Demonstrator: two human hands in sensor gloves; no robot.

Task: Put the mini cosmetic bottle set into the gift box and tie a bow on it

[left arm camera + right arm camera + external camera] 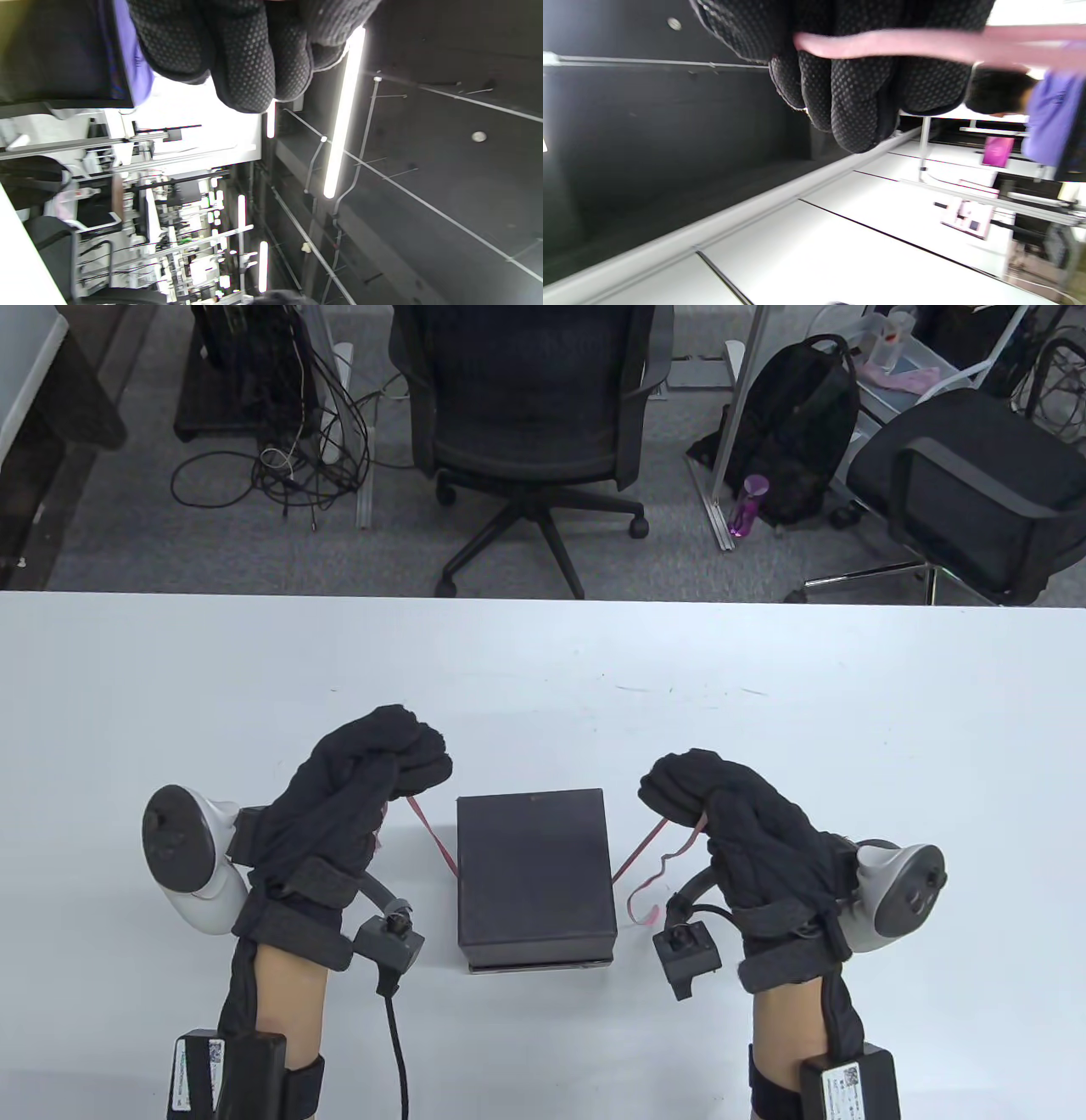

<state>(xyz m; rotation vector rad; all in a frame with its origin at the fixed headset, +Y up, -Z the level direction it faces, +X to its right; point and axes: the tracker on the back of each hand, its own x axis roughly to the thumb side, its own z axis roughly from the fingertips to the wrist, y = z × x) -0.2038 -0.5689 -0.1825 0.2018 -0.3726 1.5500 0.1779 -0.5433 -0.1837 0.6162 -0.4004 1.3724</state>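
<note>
Black gift box (534, 874) is sitting closed on the white table (543, 670), near the table's front edge, between the two hands. The box is rectangular and matte, with its lid on; a thin lighter strip is showing under its near edge. No cosmetic bottles are showing in any view.

A thin pink ribbon (433, 836) is running out from under both sides of the box, at about mid-length. The left strand is rising at a slant up to the left hand (373, 789). The right strand is rising to the right hand (721, 806), and its loose tail is curling down from that hand, ending just beside the box's right side.

Left hand is hovering left of the box with fingers curled into a fist, gripping the ribbon's left strand. Right hand is hovering right of the box, fingers curled too, pinching the right strand. Both hands are clear of the box and raised off the table. Both strands are looking fairly taut.

Right wrist view is showing the dotted glove fingers (857, 93) curled, with the blurred pink ribbon crossing in front of them. Left wrist view is showing curled glove fingers (242, 55) against a dark ceiling with strip lights; the ribbon is not showing there.

Beyond the table, an office chair (526, 398) and a black backpack (797, 432) are standing on the grey floor.
</note>
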